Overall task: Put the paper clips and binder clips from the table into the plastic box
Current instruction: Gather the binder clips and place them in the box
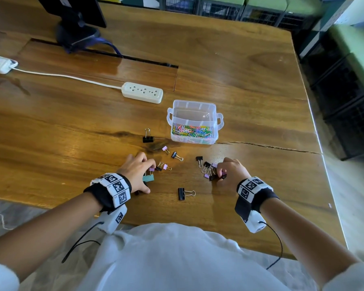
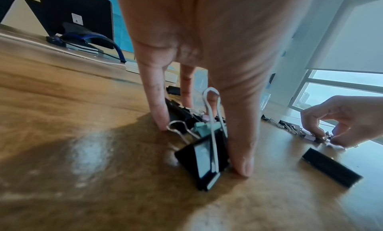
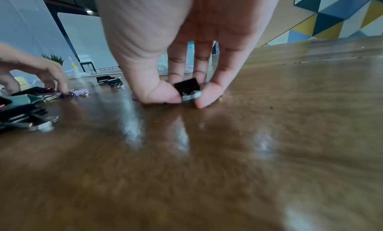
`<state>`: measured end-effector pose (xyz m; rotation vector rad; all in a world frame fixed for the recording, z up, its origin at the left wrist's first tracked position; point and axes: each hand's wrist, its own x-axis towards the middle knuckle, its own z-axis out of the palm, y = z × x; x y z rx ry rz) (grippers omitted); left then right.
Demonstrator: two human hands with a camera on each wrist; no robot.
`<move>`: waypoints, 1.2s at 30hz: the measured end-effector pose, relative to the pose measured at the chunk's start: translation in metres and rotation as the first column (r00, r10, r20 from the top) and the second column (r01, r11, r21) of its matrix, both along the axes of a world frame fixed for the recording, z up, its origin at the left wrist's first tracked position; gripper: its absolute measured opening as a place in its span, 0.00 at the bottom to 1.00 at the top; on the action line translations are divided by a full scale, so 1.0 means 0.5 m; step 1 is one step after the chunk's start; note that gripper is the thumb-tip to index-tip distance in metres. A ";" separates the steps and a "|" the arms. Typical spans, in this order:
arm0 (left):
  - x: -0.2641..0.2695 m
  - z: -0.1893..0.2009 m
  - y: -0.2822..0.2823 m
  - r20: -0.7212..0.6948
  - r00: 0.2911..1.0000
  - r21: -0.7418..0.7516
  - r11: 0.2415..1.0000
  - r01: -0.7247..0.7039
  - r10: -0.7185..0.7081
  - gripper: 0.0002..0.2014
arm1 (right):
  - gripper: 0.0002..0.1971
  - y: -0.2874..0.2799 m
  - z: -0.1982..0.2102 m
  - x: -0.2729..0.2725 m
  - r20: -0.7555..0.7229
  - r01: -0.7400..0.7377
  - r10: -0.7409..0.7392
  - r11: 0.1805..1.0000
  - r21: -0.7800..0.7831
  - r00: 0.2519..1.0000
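Note:
The clear plastic box (image 1: 216, 131) stands open at mid-table, with coloured paper clips (image 1: 192, 131) in its front compartment. Black, purple and teal binder clips lie scattered in front of it. My left hand (image 1: 150, 179) (image 2: 204, 148) claws over a small pile, with its thumb (image 2: 242, 152) against a large black binder clip (image 2: 204, 159) and a teal clip (image 1: 148, 178) (image 2: 202, 127) under the palm. My right hand (image 1: 221, 175) (image 3: 188, 98) pinches a small black binder clip (image 3: 187, 88) on the table, beside a cluster of clips (image 1: 207, 168).
Loose clips lie apart: an upright black one (image 1: 148, 137), a purple one (image 1: 165, 149), black ones (image 1: 176, 155) (image 1: 199, 160) and a large black one (image 1: 182, 193) (image 2: 330, 167) between my hands. A white power strip (image 1: 143, 92) and its cable lie behind the box. A monitor stand (image 1: 76, 32) stands at the far left.

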<state>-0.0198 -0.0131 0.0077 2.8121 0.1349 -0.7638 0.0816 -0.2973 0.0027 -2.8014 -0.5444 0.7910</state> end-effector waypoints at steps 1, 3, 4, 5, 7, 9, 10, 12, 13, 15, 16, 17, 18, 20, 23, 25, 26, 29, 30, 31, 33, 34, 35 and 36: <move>0.006 0.002 0.000 -0.012 1.000 0.006 1.000 0.013 -0.013 0.31 | 0.06 0.006 0.003 0.005 0.007 -0.006 0.006 1.000 0.004 1.000; 0.018 0.005 0.000 -0.030 0.999 -0.001 1.000 0.027 -0.027 0.29 | 0.05 0.016 0.010 0.015 0.009 -0.012 0.011 1.000 0.015 1.000; 0.024 0.005 0.000 -0.034 0.999 -0.013 0.999 0.030 -0.030 0.28 | 0.05 0.020 0.012 0.020 0.006 -0.009 0.009 1.000 0.020 1.000; 0.029 0.005 0.001 -0.037 0.999 -0.027 0.999 0.034 -0.035 0.27 | 0.05 0.023 0.014 0.025 0.006 -0.004 0.004 1.000 0.024 1.000; 0.039 0.004 0.002 -0.038 0.998 -0.047 0.998 0.045 -0.047 0.26 | 0.06 0.027 0.015 0.033 -0.007 0.009 -0.009 1.000 0.024 1.000; 0.048 0.003 0.003 -0.029 0.998 -0.056 0.997 0.052 -0.053 0.25 | 0.08 0.029 0.012 0.038 -0.025 0.020 -0.019 0.999 0.026 1.000; 0.052 0.004 0.003 -0.024 0.998 -0.062 0.997 0.054 -0.056 0.25 | 0.09 0.030 0.011 0.039 -0.033 0.032 -0.031 0.999 0.029 0.999; 0.060 0.004 0.002 -0.016 0.998 -0.082 0.995 0.052 -0.053 0.23 | 0.08 0.030 0.012 0.042 -0.034 0.058 -0.057 0.998 0.035 0.998; 0.064 0.004 0.002 -0.016 0.999 -0.093 0.994 0.048 -0.049 0.23 | 0.07 0.030 0.013 0.044 -0.033 0.078 -0.076 0.996 0.044 0.997; 0.073 0.004 0.003 -0.016 0.999 -0.118 0.992 0.042 -0.044 0.21 | 0.06 0.031 0.017 0.053 -0.029 0.125 -0.123 0.988 0.093 0.992; 0.077 0.003 0.004 -0.019 0.999 -0.124 0.991 0.044 -0.047 0.20 | 0.06 0.034 0.022 0.059 -0.026 0.142 -0.140 0.982 0.128 0.990; 0.081 0.003 0.004 -0.023 0.998 -0.124 0.991 0.053 -0.056 0.20 | 0.06 0.038 0.029 0.067 -0.024 0.151 -0.149 0.975 0.164 0.989; 0.084 0.003 0.004 -0.027 0.997 -0.119 0.991 0.067 -0.070 0.19 | 0.06 0.044 0.038 0.077 -0.017 0.154 -0.153 0.969 0.193 0.988; 0.090 0.004 0.005 -0.026 0.995 -0.116 0.989 0.092 -0.096 0.18 | 0.06 0.059 0.059 0.104 0.005 0.153 -0.158 0.963 0.221 0.987; 0.097 0.007 0.011 -0.006 0.994 -0.151 0.983 0.105 -0.107 0.18 | 0.07 0.086 0.092 0.153 0.067 0.152 -0.176 0.951 0.269 0.982; 0.103 0.008 0.019 0.009 0.997 -0.201 0.977 0.076 -0.076 0.16 | 0.07 0.106 0.107 0.184 0.113 0.150 -0.194 0.937 0.315 0.975; 0.107 0.010 0.022 0.016 0.998 -0.224 0.973 0.056 -0.053 0.16 | 0.07 0.117 0.112 0.199 0.130 0.156 -0.210 0.927 0.340 0.969; 0.115 0.014 0.033 0.027 1.000 -0.250 0.968 0.019 -0.013 0.14 | 0.06 0.149 0.110 0.239 0.155 0.206 -0.292 0.886 0.415 0.944; 0.118 0.016 0.036 0.028 1.000 -0.245 0.969 0.016 -0.009 0.14 | 0.06 0.158 0.106 0.251 0.165 0.224 -0.320 0.876 0.427 0.933; 0.120 0.017 0.039 0.030 1.000 -0.241 0.970 0.013 -0.005 0.14 | 0.07 0.166 0.100 0.261 0.171 0.243 -0.343 0.869 0.431 0.924; 0.123 0.017 0.043 0.041 0.999 -0.249 0.968 -0.001 0.011 0.14 | 0.08 0.178 0.084 0.279 0.165 0.275 -0.369 0.867 0.415 0.915; 0.125 0.017 0.045 0.046 0.999 -0.256 0.967 -0.009 0.021 0.13 | 0.09 0.182 0.076 0.286 0.157 0.285 -0.370 0.873 0.396 0.916; 0.126 0.017 0.046 0.049 0.998 -0.261 0.965 -0.015 0.029 0.13 | 0.10 0.186 0.069 0.289 0.151 0.282 -0.354 0.888 0.363 0.923; 0.128 0.018 0.046 0.049 0.998 -0.265 0.964 -0.020 0.035 0.12 | 0.10 0.190 0.064 0.288 0.153 0.258 -0.316 0.915 0.311 0.936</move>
